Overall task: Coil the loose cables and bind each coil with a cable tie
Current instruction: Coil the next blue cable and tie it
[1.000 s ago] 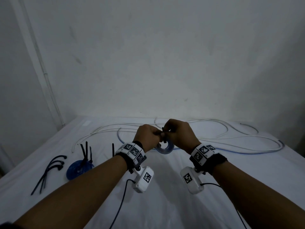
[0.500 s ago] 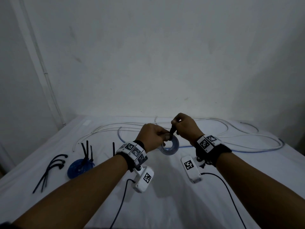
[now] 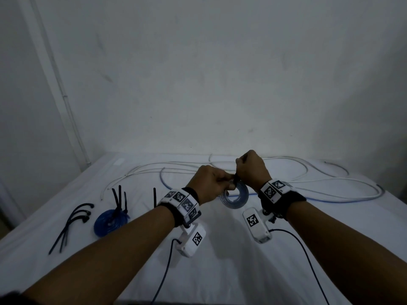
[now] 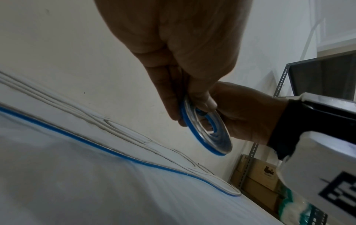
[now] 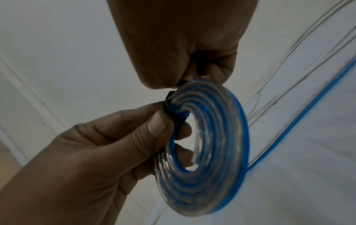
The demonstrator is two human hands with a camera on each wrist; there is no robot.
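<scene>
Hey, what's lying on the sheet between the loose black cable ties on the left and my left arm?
In the head view, a bound blue coil lies between the spare ties and your left arm, with black tie tails sticking up from it.

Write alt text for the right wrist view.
A flat spiral coil of blue and clear cable is held up, the left hand pinching its rim where a black cable tie wraps it. The right hand grips the tie from above; loose cables lie on the white surface behind.
</scene>
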